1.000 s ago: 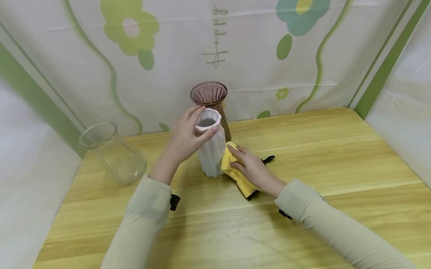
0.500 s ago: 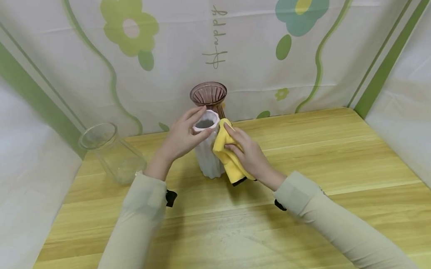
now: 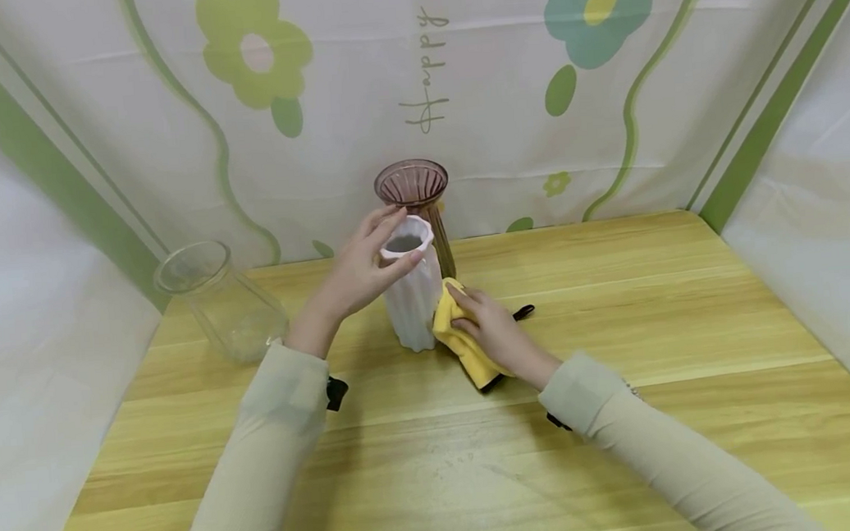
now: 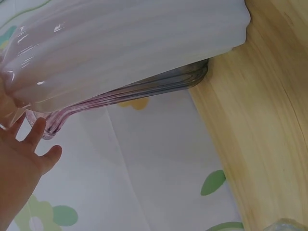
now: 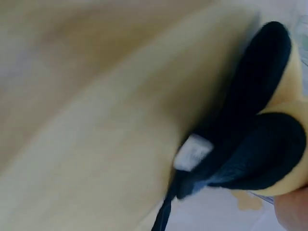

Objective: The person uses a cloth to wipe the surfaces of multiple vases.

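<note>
A white fluted vase [image 3: 411,299] stands upright on the wooden table, its wavy rim held between the thumb and fingers of my left hand [image 3: 362,271]. In the left wrist view, the glossy vase [image 4: 134,48] spans the upper part and the hand [image 4: 19,173] shows at its rim end. My right hand [image 3: 500,334] grips a yellow cloth [image 3: 463,345] with dark edging against the vase's lower right side. The right wrist view has the folds of the cloth [image 5: 250,149], dark side showing, with a white label and a loop; only a bit of the hand [image 5: 292,211] appears.
Right behind the white vase is a purple-brown ribbed glass vase [image 3: 412,184], partly covered by it. A clear glass vase [image 3: 239,315] stands at the left, near my left forearm. A flower-printed curtain [image 3: 491,146] rises at the table's back edge [image 3: 600,222].
My right hand moved the cloth up along the vase's right side, then back down towards its base. The left hand and white vase shifted slightly left.
</note>
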Motion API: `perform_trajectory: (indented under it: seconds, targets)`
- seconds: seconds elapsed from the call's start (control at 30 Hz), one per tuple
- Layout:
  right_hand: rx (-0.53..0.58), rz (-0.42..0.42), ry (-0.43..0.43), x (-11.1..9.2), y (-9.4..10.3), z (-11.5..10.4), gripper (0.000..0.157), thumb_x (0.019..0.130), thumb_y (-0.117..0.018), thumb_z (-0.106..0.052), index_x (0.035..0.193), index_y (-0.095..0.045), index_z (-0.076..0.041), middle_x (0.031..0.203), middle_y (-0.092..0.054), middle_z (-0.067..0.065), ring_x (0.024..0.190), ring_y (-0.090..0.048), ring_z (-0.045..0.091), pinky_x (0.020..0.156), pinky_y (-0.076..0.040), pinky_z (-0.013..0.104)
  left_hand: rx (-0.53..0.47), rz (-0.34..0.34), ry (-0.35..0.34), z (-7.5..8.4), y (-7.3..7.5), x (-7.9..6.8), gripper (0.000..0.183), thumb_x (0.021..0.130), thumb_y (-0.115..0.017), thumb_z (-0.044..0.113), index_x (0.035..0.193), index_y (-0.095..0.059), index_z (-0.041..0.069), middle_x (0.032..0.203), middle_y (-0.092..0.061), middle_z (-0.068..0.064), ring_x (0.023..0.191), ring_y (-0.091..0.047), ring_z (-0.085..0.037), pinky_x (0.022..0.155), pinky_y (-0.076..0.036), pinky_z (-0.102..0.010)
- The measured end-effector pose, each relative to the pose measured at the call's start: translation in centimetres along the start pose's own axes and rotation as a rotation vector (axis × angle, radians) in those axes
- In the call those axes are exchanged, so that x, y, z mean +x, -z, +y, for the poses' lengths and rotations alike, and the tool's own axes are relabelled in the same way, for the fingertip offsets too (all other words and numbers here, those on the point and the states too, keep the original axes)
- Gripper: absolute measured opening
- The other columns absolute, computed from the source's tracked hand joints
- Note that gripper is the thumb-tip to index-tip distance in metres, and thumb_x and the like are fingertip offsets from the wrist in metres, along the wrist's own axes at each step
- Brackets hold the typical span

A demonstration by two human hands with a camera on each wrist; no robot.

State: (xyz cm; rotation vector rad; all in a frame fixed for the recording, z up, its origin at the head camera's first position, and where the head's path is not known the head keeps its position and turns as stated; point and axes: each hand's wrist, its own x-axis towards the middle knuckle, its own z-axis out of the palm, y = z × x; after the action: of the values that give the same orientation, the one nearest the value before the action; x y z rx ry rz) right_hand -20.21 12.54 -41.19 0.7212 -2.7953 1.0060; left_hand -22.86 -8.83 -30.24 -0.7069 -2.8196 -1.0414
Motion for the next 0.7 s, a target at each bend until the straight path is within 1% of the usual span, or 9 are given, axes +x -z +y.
perform_trajectory:
  seconds: [0.13, 0.27, 0.37, 0.5, 0.57, 0.7]
  targets:
    - [-0.037, -0.023, -0.022, -0.3, -0.5, 0.4, 0.057, 0.094, -0.057, -0.021, 0.147, -0.038, -0.011, 0.136, -0.049, 0.026, 0.118, -0.056, 0.042, 0.098, -0.049, 0.050, 0.001, 0.035, -0.008, -0.2, -0.2, -0.1, 0.073, 0.088, -0.061, 0.041, 0.150, -0.032, 0.015, 0.152, -0.027, -0.013, 0.136, -0.035, -0.033, 0.107, -0.037, -0.055]
    - [-0.030, 0.001, -0.003, -0.4, -0.4, 0.4, 0.057, 0.093, -0.059, -0.019, 0.146, -0.039, -0.011, 0.136, -0.049, 0.027, 0.118, -0.056, 0.042, 0.098, -0.048, 0.051, 0.007, 0.053, -0.021, -0.2, -0.4, -0.2, 0.072, 0.087, -0.062, 0.038, 0.148, -0.035, 0.010, 0.146, -0.032, -0.015, 0.133, -0.034, -0.032, 0.108, -0.034, -0.056]
    - [-0.006, 0.031, 0.019, -0.3, 0.1, 0.1, 0.057, 0.093, -0.059, -0.017, 0.146, -0.040, -0.010, 0.135, -0.050, 0.028, 0.119, -0.055, 0.043, 0.099, -0.048, 0.051, -0.005, 0.058, -0.023, -0.1, -0.3, -0.3, 0.072, 0.087, -0.062, 0.036, 0.148, -0.035, 0.009, 0.145, -0.034, -0.016, 0.133, -0.034, -0.033, 0.108, -0.033, -0.055]
    - [0.042, 0.088, 0.055, 0.1, 1.1, -0.7, 0.056, 0.093, -0.059, -0.015, 0.145, -0.040, -0.008, 0.135, -0.050, 0.029, 0.122, -0.052, 0.045, 0.102, -0.045, 0.052, -0.016, 0.050, -0.014, 0.2, 0.0, -0.4, 0.073, 0.086, -0.065, 0.035, 0.148, -0.035, 0.011, 0.147, -0.033, -0.017, 0.134, -0.034, -0.035, 0.109, -0.033, -0.057]
    - [0.078, 0.121, 0.069, 0.3, 1.6, -1.1, 0.056, 0.093, -0.059, -0.014, 0.145, -0.040, -0.008, 0.133, -0.052, 0.027, 0.120, -0.054, 0.042, 0.102, -0.046, 0.051, -0.008, 0.037, -0.006, 0.3, 0.3, -0.4, 0.074, 0.086, -0.065, 0.035, 0.149, -0.034, 0.013, 0.148, -0.033, -0.016, 0.135, -0.034, -0.035, 0.109, -0.033, -0.057]
    - [0.145, 0.189, 0.095, 0.9, 2.5, -2.2, 0.056, 0.093, -0.059, -0.012, 0.145, -0.039, -0.008, 0.131, -0.055, 0.021, 0.109, -0.060, 0.034, 0.095, -0.051, 0.045, 0.011, 0.008, -0.004, 0.4, 0.7, -0.5, 0.073, 0.087, -0.064, 0.035, 0.150, -0.032, 0.015, 0.150, -0.032, -0.015, 0.137, -0.033, -0.034, 0.110, -0.032, -0.057]
